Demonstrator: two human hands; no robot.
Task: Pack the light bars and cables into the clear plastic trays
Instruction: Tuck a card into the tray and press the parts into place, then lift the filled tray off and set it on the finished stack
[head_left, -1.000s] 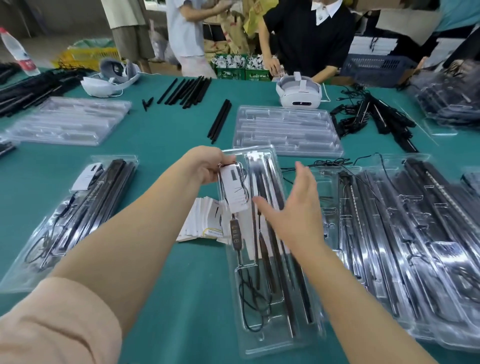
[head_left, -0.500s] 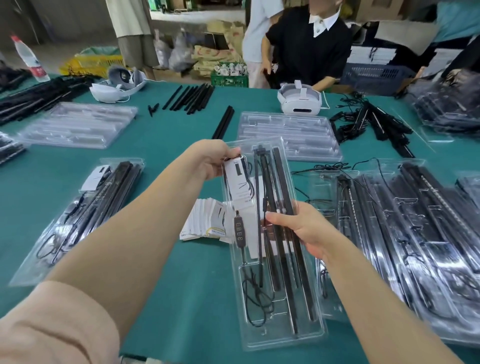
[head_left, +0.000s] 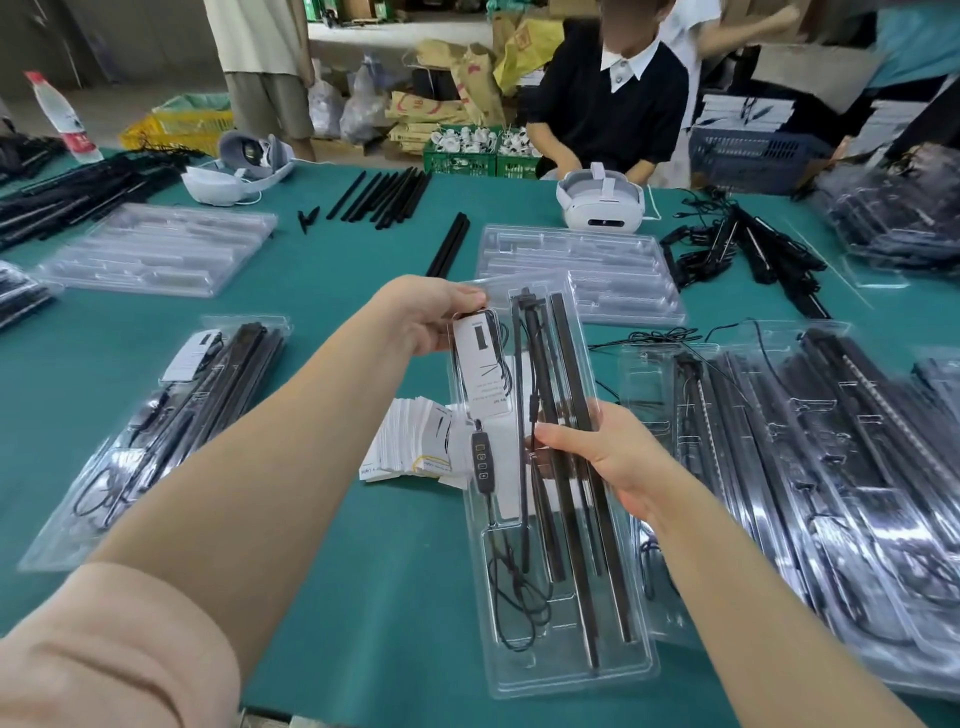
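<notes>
A clear plastic tray (head_left: 563, 670) lies lengthwise in front of the person, holding black light bars (head_left: 576, 519) along its right side and a coiled cable (head_left: 514, 587) with a small controller (head_left: 480, 457) on its left. The right hand (head_left: 608, 457) grips the tray's right edge, thumb across the bars. The left hand (head_left: 431, 317) pinches the tray's far left corner together with a white card (head_left: 480, 371). A stack of cards (head_left: 415, 441) sits just left. Filled trays (head_left: 810, 467) lie right, another (head_left: 156, 431) left. Farther off are empty trays (head_left: 582, 270), loose bars (head_left: 384, 195) and a white headset (head_left: 600, 205).
</notes>
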